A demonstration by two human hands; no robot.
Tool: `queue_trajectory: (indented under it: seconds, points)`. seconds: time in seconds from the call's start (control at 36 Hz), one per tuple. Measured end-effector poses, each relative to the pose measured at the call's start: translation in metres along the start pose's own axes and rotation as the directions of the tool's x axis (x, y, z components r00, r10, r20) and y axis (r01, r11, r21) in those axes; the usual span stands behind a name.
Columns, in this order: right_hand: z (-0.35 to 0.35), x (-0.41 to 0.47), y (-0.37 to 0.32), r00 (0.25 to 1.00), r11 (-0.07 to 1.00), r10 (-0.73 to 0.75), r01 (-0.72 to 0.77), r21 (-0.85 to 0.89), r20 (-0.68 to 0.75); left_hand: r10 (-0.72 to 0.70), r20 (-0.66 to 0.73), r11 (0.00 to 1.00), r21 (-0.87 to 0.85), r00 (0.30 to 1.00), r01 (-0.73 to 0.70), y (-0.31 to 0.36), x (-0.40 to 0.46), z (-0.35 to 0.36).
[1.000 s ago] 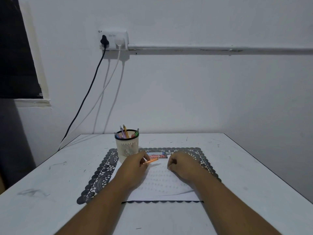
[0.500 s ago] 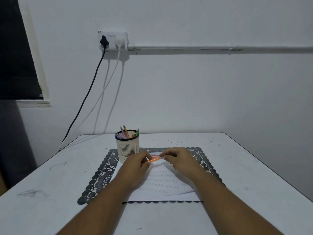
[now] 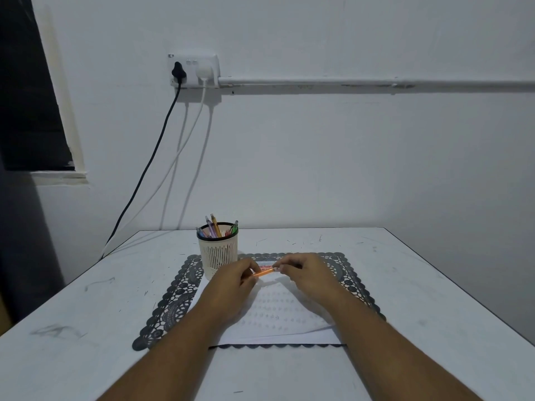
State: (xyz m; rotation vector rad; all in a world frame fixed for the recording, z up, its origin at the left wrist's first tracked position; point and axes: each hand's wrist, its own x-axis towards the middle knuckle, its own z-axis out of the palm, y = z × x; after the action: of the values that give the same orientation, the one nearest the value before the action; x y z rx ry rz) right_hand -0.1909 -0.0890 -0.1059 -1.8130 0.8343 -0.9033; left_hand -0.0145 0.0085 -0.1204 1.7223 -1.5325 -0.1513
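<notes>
Orange pen hangs level between my two hands, just to the right of the pen cup. My left hand grips one end with curled fingers. A second ago my right hand lay idle. It has since come across and now pinches the other end, so I judge the cap is about to be pulled off. Below lie the paper, the lace mat and the desk.

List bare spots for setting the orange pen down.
Bare table right of the lace mat, out to its edge; also left of the mat, and a strip behind it toward the wall. Crowded: mat's far end, where pen cup, left hand, right hand and orange pen bunch.
</notes>
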Motion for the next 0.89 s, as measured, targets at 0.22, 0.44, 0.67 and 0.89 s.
queue_trajectory:
  seconds: [0.22, 0.44, 0.67, 0.89]
  points:
    - [-0.0004, -0.0014, -0.0010, 1.000, 0.998, 0.000, -0.001, 0.057, 0.008, 0.032, -0.005, 0.999, -0.008, 0.999, -0.032, -0.0013, -0.0004, -0.0003]
    - [-0.0017, -0.0026, 0.0000, 1.000, 0.994, -0.012, 0.011, 0.109, 0.010, 0.034, -0.016, 0.999, -0.028, 0.999, -0.034, -0.0003, -0.0007, -0.0003]
    - [-0.0014, -0.0037, -0.0025, 0.999, 0.983, -0.001, -0.005, 0.181, 0.034, 0.058, -0.005, 0.998, -0.039, 0.998, -0.058, -0.0004, -0.0013, -0.0004]
    - [-0.0005, -0.0031, -0.0003, 0.999, 0.972, 0.013, -0.022, 0.234, 0.039, 0.064, -0.011, 0.988, -0.144, 0.998, -0.065, 0.0008, -0.0022, -0.0005]
